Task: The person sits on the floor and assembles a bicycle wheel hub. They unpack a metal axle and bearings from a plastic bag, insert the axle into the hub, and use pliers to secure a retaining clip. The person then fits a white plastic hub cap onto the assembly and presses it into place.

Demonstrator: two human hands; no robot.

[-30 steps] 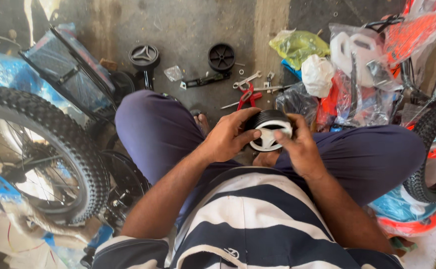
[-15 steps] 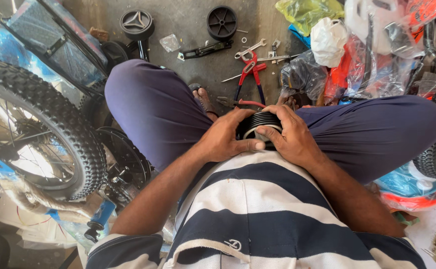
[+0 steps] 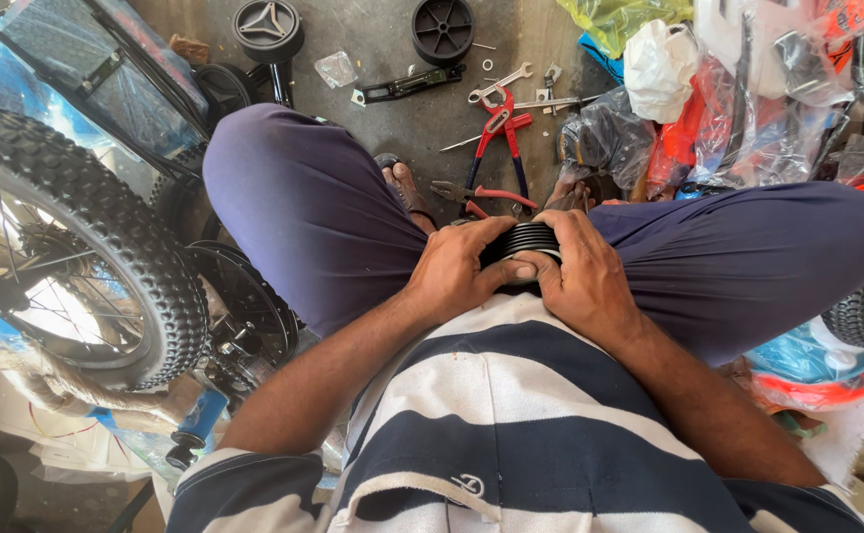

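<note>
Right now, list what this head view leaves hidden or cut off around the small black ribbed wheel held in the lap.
- Small black ribbed wheel: only the tread edge shows; left hand and right hand cover its sides and hub.
- Large knobby bicycle tyre: cut off by the left edge.
- Red-handled pliers: partly behind the knee.
- Clear plastic bags: contents unclear.

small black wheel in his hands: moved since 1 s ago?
Yes. The small black wheel has turned from face-up to tread-up and sits closer to the striped shirt, held by the left hand and right hand.
</note>
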